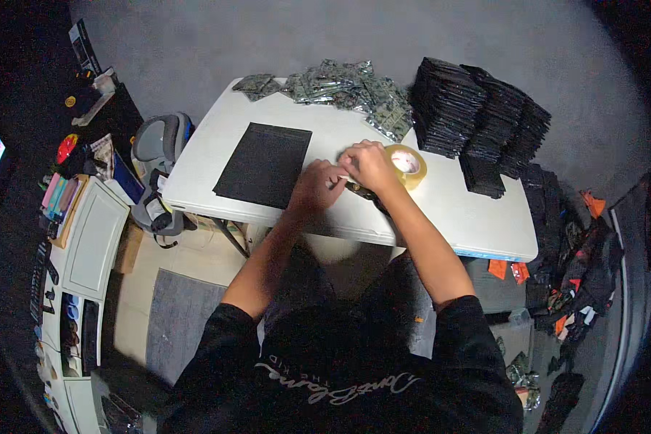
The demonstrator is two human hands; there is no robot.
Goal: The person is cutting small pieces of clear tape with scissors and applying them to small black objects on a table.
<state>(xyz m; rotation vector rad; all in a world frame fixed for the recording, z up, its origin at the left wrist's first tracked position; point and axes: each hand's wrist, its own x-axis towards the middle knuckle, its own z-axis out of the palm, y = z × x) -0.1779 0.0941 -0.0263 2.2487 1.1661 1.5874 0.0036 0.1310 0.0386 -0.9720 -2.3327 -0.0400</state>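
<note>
My left hand (317, 185) and my right hand (367, 164) meet over the front middle of a white folding table (342, 122). Their bent fingers pinch a small pale piece (348, 178), mostly hidden by the fingertips. A dark object with a gold-coloured spot (361, 190) lies just below, partly behind my right forearm; its kind is unclear. Right beside my right hand rests a wide roll of clear yellowish packing tape (407, 163). Flat black sheets or bags (266, 163) lie in a neat stack to the left of my left hand.
Clear plastic packets with camouflage-patterned contents (347, 84) are heaped along the table's far edge. Tall stacks of folded black packages (461, 108) stand at the back right. A grey and black bag or seat (160, 146) is off the left end. Dark clothing (575, 271) hangs or lies at the right.
</note>
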